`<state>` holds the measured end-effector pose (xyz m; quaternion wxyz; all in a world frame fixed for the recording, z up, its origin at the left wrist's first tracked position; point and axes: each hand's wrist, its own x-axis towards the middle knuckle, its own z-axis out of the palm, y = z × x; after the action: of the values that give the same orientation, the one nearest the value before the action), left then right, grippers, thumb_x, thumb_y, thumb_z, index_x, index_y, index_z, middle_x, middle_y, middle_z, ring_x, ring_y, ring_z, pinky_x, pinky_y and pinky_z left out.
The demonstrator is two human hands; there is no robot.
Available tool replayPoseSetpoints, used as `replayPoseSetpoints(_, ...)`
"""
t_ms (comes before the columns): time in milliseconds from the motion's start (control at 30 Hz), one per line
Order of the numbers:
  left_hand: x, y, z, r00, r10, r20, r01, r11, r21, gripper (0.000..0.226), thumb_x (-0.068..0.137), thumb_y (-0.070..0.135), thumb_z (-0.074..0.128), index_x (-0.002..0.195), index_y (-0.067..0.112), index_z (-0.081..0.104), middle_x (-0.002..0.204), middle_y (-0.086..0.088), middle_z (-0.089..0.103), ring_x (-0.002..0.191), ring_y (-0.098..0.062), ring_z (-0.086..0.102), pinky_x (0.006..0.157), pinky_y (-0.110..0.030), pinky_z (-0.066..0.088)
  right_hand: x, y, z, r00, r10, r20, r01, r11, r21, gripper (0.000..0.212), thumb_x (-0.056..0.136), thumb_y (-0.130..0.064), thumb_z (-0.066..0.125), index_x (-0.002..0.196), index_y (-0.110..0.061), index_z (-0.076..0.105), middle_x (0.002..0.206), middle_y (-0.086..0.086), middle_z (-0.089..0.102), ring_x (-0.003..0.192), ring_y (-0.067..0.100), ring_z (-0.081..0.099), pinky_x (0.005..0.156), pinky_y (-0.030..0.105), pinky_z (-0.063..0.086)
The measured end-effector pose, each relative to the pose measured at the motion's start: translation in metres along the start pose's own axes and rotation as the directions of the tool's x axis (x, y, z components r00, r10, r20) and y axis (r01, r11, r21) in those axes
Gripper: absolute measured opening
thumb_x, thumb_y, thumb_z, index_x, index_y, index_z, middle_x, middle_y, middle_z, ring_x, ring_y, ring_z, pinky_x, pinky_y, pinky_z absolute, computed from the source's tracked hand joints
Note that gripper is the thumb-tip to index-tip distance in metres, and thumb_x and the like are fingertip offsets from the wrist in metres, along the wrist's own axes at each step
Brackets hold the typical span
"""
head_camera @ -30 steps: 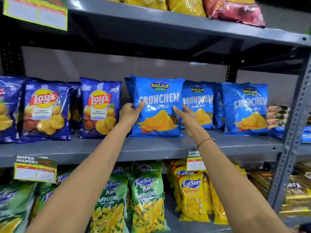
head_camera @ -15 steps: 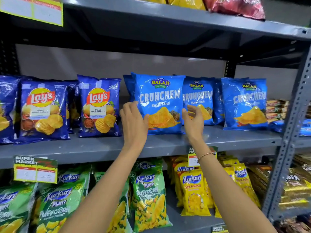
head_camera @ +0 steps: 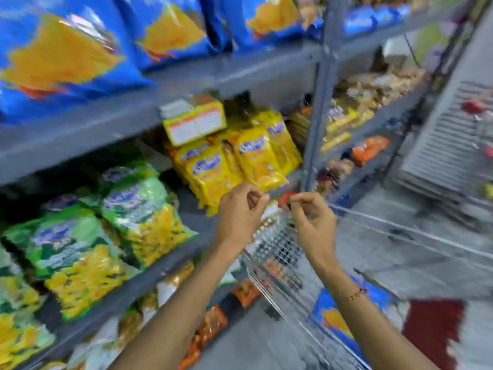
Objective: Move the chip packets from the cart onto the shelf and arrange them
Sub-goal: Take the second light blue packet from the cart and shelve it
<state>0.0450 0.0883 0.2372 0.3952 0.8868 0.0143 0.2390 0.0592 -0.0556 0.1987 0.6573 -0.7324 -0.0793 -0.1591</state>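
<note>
Whole view is smeared w/ motion blur, so fine print is unreadable. Both hands are up in front of the shelves, empty. Left hand (head_camera: 240,212) has its fingers curled in loosely, thumb near the fingertips, nothing btwn them. Right hand (head_camera: 313,222) is the same: half-closed, fingers bent, holding nothing; a thin bracelet (head_camera: 358,292) sits on that wrist. The two hands are near each other, not touching. Below and just right of them stands the wire cart (head_camera: 277,252), its rim running off to the right. One blue chip packet (head_camera: 334,316) w/ a yellow chip picture lies in the cart, partly behind the right forearm. More blue packets (head_camera: 61,52) of the same look stand in a row on the top grey shelf (head_camera: 213,81), upper left, side by side. A yellow price tag (head_camera: 194,124) hangs from that shelf's front edge. Next shelf down: yellow packets (head_camera: 256,156) near the middle, green packets (head_camera: 128,209) to the left. Lower still, orange packs (head_camera: 213,324) at the bottom. A grey upright post (head_camera: 320,102) splits this bay from the next, which holds more snacks, too blurred to tell apart. A dark red mat (head_camera: 432,327) lies on the floor, lower right.
</note>
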Motion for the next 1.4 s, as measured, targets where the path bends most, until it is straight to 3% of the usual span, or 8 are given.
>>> replayPoseSetpoints(167,-0.026,-0.015,0.128,0.876,-0.199,0.440,0.187,0.980,0.071,0.012,0.084,0.014,0.063,0.083,0.003,0.066,0.074,-0.003,0.063,0.070,-0.021,0.060,0.063,-0.022,0.039,-0.019,0.144,-0.094,0.860,0.487,-0.153,-0.509,0.839,-0.190,0.016,0.082,-0.006,0.057,0.096,-0.002,0.063,0.080,0.005,0.060,0.066,0.005,0.056,0.068,0.021,0.044)
replayPoseSetpoints(467,-0.079,-0.098,0.329,0.298,-0.475,0.828,0.254,0.875,0.411,0.022,0.083,0.024,0.053,0.073,0.006,0.058,0.101,-0.023,0.067,0.092,-0.024,0.057,0.085,-0.038,0.046,-0.067,0.302,-0.194,0.305,0.916,-0.259,-0.939,0.244,-0.244,0.022,0.064,-0.025,0.054,0.073,-0.006,0.058,0.048,0.001,0.056,0.071,0.027,0.053,0.049,0.024,0.038)
replayPoseSetpoints(600,-0.104,-0.143,0.383,0.180,-0.606,0.775,0.338,0.778,0.530,0.027,0.088,0.024,0.056,0.099,0.000,0.055,0.103,-0.022,0.059,0.104,-0.037,0.059,0.087,-0.046,0.048,-0.090,0.349,-0.203,0.045,0.973,-0.226,-0.992,0.018,-0.122,0.057,0.091,-0.029,0.046,0.130,0.012,0.041,0.133,0.029,0.049,0.128,0.039,0.046,0.099,0.039,0.039)
replayPoseSetpoints(733,-0.127,-0.190,0.435,0.153,-0.687,0.711,0.398,0.701,0.592,0.064,0.085,0.041,0.060,0.117,-0.013,0.049,0.120,-0.036,0.055,0.106,-0.046,0.057,0.086,-0.052,0.048,-0.074,0.383,-0.202,0.082,0.921,-0.380,-0.992,0.037,-0.123,0.049,0.098,-0.024,0.044,0.130,0.012,0.035,0.135,0.029,0.048,0.124,0.042,0.048,0.094,0.040,0.040)
replayPoseSetpoints(833,-0.142,-0.205,0.461,0.156,-0.672,0.724,0.502,0.685,0.528,0.105,0.063,0.078,0.058,0.097,-0.021,0.047,0.098,-0.044,0.053,0.085,-0.053,0.057,0.068,-0.059,0.045,-0.070,0.404,-0.202,0.086,0.929,-0.359,-0.992,0.046,-0.118,0.058,0.096,-0.029,0.047,0.132,0.014,0.033,0.136,0.030,0.047,0.124,0.042,0.048,0.094,0.042,0.041)
replayPoseSetpoints(1000,-0.161,-0.223,0.480,0.194,-0.712,0.675,0.572,0.641,0.511,0.112,0.051,0.088,0.053,0.104,-0.011,0.053,0.107,-0.038,0.058,0.094,-0.046,0.061,0.074,-0.054,0.051,-0.092,0.421,-0.209,0.106,0.961,-0.257,-0.993,0.090,-0.072,0.053,0.095,-0.027,0.051,0.131,0.010,0.039,0.134,0.025,0.049,0.125,0.036,0.050,0.096,0.033,0.040)
replayPoseSetpoints(1200,-0.152,-0.209,0.470,0.259,-0.749,0.610,0.596,0.621,0.509,0.044,0.076,0.043,0.070,0.081,0.002,0.056,0.083,-0.019,0.060,0.081,-0.033,0.058,0.061,-0.038,0.044,-0.105,0.427,-0.219,0.114,0.976,-0.185,-0.988,0.132,0.086,0.061,0.087,-0.037,0.062,0.129,0.002,0.041,0.123,0.014,0.058,0.107,0.028,0.060,0.084,0.035,0.050)
replayPoseSetpoints(1400,-0.157,-0.201,0.468,0.237,-0.701,0.673,0.685,0.612,0.395,0.062,0.059,0.064,0.070,0.082,0.008,0.059,0.084,-0.018,0.065,0.080,-0.037,0.067,0.070,-0.051,0.055,-0.115,0.444,-0.226,0.077,0.987,-0.142,-0.980,0.101,0.173,0.063,0.083,-0.036,0.067,0.132,-0.002,0.044,0.128,0.020,0.059,0.109,0.037,0.063,0.072,0.033,0.059)
